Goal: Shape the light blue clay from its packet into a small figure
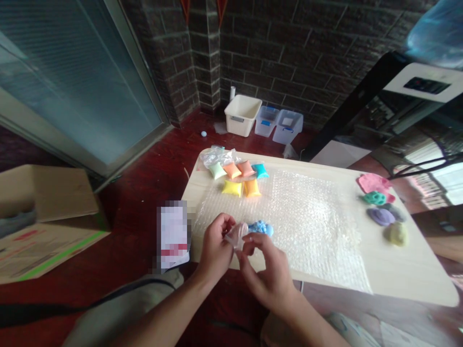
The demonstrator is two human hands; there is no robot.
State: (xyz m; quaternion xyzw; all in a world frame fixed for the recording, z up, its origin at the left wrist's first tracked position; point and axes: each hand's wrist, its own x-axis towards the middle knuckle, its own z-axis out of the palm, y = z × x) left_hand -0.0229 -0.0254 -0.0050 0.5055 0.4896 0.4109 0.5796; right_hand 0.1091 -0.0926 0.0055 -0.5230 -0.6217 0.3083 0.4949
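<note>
My left hand (219, 241) is closed around the edge of a small clear plastic bag (237, 234) near the front edge of the table. From the other side, my right hand (267, 267) curls its thumb and fingers in a pinch at the same bag. What is inside the bag, if anything, is hard to make out. Just beyond my fingers lies a lumpy blue piece of modelling clay (261, 227) on bubble wrap (307, 217). Farther back sit several puffy sealed packets, among them a yellow packet (232, 188), an orange-yellow packet (252, 188) and a teal packet (260, 170).
Crumpled clear plastic (219, 156) lies at the table's far left corner. Pink clay (374, 185), green clay (374, 198) and purple clay (381, 216) rest at the right. A cardboard box (54, 226) stands left on the floor; a cream bin (241, 115) stands by the wall.
</note>
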